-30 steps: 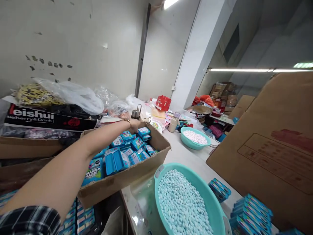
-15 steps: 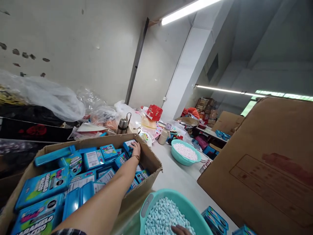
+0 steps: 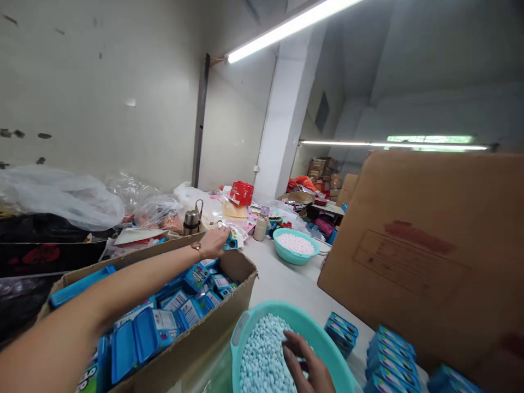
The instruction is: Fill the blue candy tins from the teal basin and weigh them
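The view looked down along a cluttered white bench [image 3: 286,278] in a storeroom. The left hand [image 3: 213,243] was stretched out over the far corner of an open cardboard box [image 3: 213,322], its fingers closed on one small blue packet [image 3: 231,241], lifted clear of the heap below. The box stood just to the person's left, within arm's reach, and held many loose blue packets [image 3: 180,305], too jumbled to count.

The right hand [image 3: 303,363] rested in the near teal basin [image 3: 245,333], fingers spread apart and lying on a mound of pale blue candies [image 3: 262,360]; it gripped nothing that could be seen. The basin sat right in front of the person, so both hands could meet over it.

There were two teal basins in all: the second teal basin [image 3: 295,252] stood further along the bench, filled with white candies. To the right of the near basin, filled blue packets lay in three neat stacks [image 3: 388,355], apart from the loose ones. A large cardboard sheet [image 3: 429,262] leaned behind them. At the far end stood one metal flask [image 3: 190,221], one red tin [image 3: 241,193] and one small beige bottle [image 3: 260,228], with clear plastic bags [image 3: 61,194] piled by the wall.
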{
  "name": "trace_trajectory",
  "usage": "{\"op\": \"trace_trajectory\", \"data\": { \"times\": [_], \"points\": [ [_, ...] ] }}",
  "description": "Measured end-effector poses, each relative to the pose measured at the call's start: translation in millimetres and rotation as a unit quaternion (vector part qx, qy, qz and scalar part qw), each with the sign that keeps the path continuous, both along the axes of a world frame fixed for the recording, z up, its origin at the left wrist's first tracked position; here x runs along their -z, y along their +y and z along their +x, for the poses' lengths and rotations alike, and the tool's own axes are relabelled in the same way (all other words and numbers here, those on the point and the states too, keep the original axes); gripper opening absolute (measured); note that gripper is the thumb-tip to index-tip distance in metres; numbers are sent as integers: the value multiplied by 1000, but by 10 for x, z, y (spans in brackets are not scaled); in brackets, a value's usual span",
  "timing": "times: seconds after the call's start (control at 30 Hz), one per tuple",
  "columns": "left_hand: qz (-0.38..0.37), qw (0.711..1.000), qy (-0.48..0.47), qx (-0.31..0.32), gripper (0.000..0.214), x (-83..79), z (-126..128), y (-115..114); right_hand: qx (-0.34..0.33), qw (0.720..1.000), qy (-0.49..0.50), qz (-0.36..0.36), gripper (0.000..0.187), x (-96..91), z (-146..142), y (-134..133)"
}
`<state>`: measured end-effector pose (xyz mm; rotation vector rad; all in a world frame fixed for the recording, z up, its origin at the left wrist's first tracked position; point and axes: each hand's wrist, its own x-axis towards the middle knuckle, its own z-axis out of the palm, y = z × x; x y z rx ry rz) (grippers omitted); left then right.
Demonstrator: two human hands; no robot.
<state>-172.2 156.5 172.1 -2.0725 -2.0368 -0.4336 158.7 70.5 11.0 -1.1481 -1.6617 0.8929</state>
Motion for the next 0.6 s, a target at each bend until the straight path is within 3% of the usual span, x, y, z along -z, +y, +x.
{"op": "trace_trajectory", "data": {
  "times": [0.07, 0.13, 0.2, 0.3, 0.37, 0.47, 0.53, 0.6],
  "points": [
    [15, 997, 2, 78, 81, -163, 257, -410, -6, 999, 25, 21, 54, -211, -23, -139],
    [34, 990, -10, 134, 84, -189, 527, -888, 6, 997, 47, 65, 60, -378, -46, -298],
    [60, 972, -90, 207, 81, -98, 761, -1365, 2, 991, 59, 122, 70, -497, -40, -474],
    [47, 942, -216, 254, 77, 138, 1039, -1928, -46, 984, 47, 164, 88, -604, 63, -743],
    [30, 916, -322, 238, 75, 299, 1218, -2156, -93, 983, 46, 152, 90, -615, 153, -899],
    [68, 853, -491, 164, 78, 550, 1556, -2301, -137, 980, 105, 98, 69, -458, 158, -1094],
    [116, 799, -580, 106, 76, 770, 1830, -2320, -91, 979, 174, 51, 58, -227, 23, -1218],
    [153, 752, -639, 51, 73, 1033, 2086, -2314, 4, 973, 230, 5, 59, 42, -165, -1333]
  ]
}}
